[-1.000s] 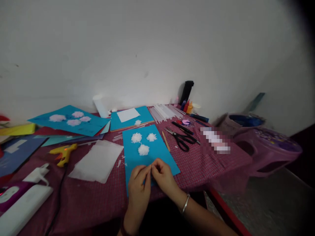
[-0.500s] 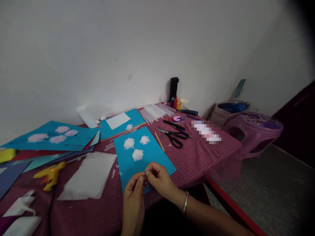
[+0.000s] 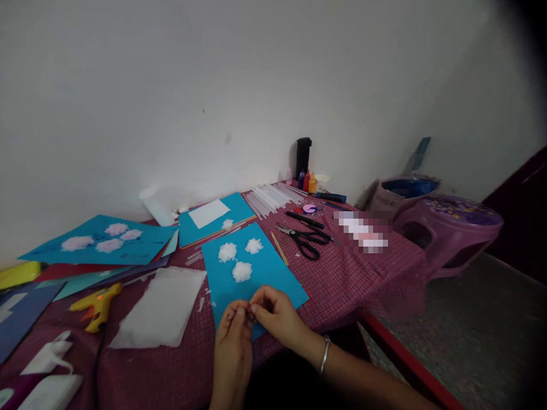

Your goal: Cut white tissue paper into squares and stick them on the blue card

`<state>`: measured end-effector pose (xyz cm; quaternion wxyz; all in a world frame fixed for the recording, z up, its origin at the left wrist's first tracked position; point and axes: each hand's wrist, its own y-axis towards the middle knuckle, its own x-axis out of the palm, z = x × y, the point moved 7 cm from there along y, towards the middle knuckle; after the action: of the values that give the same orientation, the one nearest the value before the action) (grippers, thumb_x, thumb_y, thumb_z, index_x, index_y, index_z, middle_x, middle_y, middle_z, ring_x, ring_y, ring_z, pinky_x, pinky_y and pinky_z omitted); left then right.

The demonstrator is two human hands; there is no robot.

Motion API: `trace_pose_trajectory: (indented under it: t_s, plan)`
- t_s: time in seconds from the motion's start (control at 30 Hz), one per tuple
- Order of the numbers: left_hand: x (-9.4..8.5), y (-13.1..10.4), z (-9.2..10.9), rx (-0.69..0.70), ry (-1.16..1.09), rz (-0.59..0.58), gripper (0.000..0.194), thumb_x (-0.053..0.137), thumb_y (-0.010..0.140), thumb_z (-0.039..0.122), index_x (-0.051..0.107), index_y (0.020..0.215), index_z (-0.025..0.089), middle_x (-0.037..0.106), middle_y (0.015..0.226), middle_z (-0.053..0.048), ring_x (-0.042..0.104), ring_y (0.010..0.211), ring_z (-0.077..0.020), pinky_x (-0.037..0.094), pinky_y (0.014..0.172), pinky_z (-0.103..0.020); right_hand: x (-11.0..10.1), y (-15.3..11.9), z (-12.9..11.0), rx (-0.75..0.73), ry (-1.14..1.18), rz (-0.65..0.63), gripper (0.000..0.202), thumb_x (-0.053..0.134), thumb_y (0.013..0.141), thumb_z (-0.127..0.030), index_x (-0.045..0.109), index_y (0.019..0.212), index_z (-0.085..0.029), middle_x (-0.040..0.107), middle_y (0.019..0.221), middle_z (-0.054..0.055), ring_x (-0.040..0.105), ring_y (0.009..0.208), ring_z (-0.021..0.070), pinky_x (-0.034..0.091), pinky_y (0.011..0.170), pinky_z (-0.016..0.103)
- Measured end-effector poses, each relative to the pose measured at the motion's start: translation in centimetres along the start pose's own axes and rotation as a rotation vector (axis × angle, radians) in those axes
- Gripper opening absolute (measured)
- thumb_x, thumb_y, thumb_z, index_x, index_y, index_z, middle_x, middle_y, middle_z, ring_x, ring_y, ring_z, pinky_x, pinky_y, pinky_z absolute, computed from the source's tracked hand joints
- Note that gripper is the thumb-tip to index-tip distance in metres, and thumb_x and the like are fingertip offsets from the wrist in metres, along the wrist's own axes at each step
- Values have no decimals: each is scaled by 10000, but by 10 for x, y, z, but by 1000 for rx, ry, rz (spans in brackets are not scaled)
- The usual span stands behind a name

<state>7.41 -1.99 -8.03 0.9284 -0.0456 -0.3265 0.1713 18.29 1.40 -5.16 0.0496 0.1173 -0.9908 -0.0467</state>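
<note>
Over the near edge of a blue sheet of paper [image 3: 273, 279], my left hand [image 3: 234, 341] and my right hand [image 3: 277, 316] meet with fingertips pinched together. Whatever lies between the fingers is too small or hidden to make out. Three white ruffled paper flowers sit on the blue sheet beyond my hands; the nearest flower [image 3: 242, 271] is just above my fingertips. To the right of the sheet lie a pencil [image 3: 280, 248] and black-handled scissors [image 3: 305, 242]. Small white paper scraps [image 3: 201, 304] are scattered by the sheet's left edge.
Left of my hands lie translucent white sheets [image 3: 160, 310] and a yellow glue gun [image 3: 98, 307]. A blue picture with pinkish flowers [image 3: 98, 239] rests farther back. White paper strips [image 3: 271, 196], paint bottles [image 3: 306, 181] and a black marker [image 3: 305, 219] are at the back; a pink stool [image 3: 461, 228] stands right.
The view has shifted slightly, so everything appears a little lower and to the right. My hands stay pinched together in nearly the same place, with small finger movements.
</note>
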Motion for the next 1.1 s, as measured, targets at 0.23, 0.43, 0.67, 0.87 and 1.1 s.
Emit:
trace_pose_trajectory:
  t_s: [0.23,0.43,0.67,0.87,1.1]
  plan:
    - [-1,-1,-1,41,91,-25,212,788,657,318,676,763,172,652,756,-4,608,741,-123,510,705,-210,-1,0,2,1,-23,7,43,572,734,-160,543,706,-175,474,609,-57,440,565,96,348,531,211]
    - [6,-3,3,81,163,-65,236,780,661,369,688,731,162,659,728,-19,604,715,-136,511,701,-229,-2,1,4,-10,-9,22,41,555,720,-161,529,691,-172,465,597,-57,429,554,96,334,521,212]
    - [9,-5,9,217,372,-138,219,737,722,353,756,859,183,663,757,-28,582,736,-156,491,701,-252,-4,4,5,-1,53,9,136,509,788,-307,477,720,-194,510,571,-52,490,485,101,365,476,218]
    - [15,-9,14,325,521,-171,207,698,757,349,765,867,188,649,715,-20,559,690,-154,470,661,-244,-5,4,3,-7,48,22,190,525,768,-325,403,669,-217,467,521,-73,475,454,100,371,455,215]
    - [9,-6,10,316,539,-190,203,665,787,337,754,893,189,678,796,-38,590,768,-172,480,725,-262,-11,3,3,-21,-49,94,133,519,706,-185,412,629,-209,435,532,-77,428,490,87,335,459,195]
